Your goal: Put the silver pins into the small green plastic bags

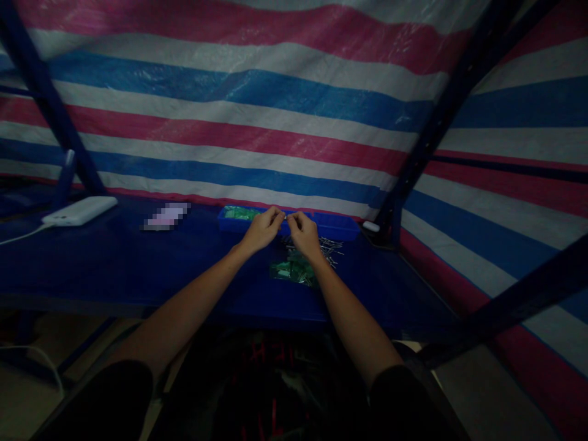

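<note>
My left hand (pixel 267 226) and my right hand (pixel 303 233) are close together over a long blue tray (pixel 337 228), both with fingers pinched. Between the fingertips is a tiny pale thing, too small and dark to name. Green packets (pixel 241 212) lie in the tray's left end. Under and beside my right hand, thin metal pins (pixel 331 246) are scattered on the blue table. Just nearer to me sits a heap of green bags (pixel 294 269), partly covered by my right wrist.
On the blue table (pixel 193 269), a white power bank (pixel 80 211) with a cable lies at left, beside a blurred-out flat item (pixel 166 216). A small white case (pixel 371 226) is at right. Blue metal posts (pixel 425 147) and striped sheeting (pixel 257 135) enclose the table.
</note>
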Tool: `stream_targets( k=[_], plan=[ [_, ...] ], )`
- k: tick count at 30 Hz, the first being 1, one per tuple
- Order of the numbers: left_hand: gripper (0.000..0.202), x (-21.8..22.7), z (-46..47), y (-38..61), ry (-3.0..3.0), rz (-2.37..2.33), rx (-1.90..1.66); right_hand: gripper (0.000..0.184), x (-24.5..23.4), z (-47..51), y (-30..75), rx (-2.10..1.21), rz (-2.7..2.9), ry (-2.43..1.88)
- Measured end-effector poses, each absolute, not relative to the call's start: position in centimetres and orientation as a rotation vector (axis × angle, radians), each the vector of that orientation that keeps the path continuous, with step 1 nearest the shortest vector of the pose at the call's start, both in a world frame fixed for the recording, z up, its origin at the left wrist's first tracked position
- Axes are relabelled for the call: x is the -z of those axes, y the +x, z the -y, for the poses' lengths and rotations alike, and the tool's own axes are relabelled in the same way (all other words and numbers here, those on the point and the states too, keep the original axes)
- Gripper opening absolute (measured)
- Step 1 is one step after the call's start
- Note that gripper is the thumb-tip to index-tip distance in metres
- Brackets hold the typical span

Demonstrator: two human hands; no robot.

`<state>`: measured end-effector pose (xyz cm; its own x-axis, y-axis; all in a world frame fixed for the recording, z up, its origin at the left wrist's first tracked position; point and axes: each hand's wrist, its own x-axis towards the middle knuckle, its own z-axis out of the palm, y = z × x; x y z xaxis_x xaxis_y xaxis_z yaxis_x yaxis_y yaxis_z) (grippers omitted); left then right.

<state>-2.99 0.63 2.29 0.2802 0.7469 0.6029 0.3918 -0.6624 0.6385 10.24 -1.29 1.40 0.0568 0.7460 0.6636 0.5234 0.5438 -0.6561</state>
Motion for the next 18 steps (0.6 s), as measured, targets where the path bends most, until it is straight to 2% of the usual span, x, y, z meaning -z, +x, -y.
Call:
stream_targets(
  k=[9,18],
  plan=[
    [0.020,-2.35,-0.37,-2.85,2.242,-0.968,-1.325,0.035,-1.48,1.08,10.26,-0.212,1.576,-1.137],
    [0.029,-2.52,-0.45,-2.99,2.228,-1.079,-1.343,0.019,-1.46,1.56,10.17,-0.246,1.629,-1.048]
  ],
)
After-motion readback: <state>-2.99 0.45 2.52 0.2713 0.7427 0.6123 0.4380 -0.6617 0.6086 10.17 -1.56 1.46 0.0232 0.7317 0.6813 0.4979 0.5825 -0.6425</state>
